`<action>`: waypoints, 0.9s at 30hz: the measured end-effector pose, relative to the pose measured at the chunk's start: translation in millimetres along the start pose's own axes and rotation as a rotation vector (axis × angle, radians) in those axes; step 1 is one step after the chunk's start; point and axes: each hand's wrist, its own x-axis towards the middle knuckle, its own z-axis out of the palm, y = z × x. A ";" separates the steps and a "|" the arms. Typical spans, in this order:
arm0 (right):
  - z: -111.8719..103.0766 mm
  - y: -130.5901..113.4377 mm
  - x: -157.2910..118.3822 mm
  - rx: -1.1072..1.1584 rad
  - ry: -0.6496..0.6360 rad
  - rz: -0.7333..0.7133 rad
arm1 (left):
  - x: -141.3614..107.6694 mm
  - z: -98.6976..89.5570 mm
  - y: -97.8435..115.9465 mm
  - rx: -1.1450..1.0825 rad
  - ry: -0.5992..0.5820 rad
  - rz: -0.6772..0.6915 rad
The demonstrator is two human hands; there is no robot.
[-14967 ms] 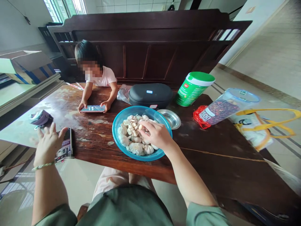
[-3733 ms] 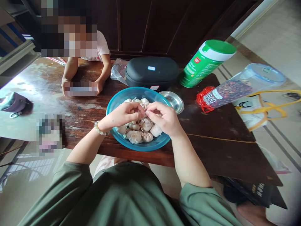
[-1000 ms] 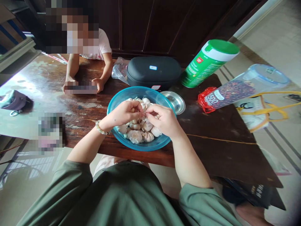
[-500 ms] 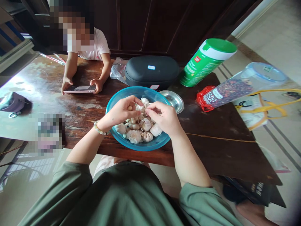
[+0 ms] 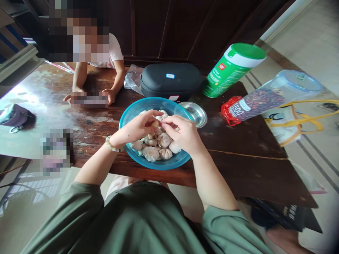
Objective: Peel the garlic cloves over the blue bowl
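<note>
Left grip and right grip are curled nearly shut, and a small garlic clove is pinched between them, held softly at the fingertips so it is not squashed, above garlic bulbs in a blue bowl at lower middle.

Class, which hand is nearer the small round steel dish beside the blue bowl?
Right. The right hand is just short of the shallow round steel dish; the left hand is farther off, across the blue plastic bowl.
</note>
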 end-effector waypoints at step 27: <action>0.1 -5.8 -4.9 -0.172 0.194 -0.177 | 0.5 -9.7 7.8 -0.552 0.183 -0.019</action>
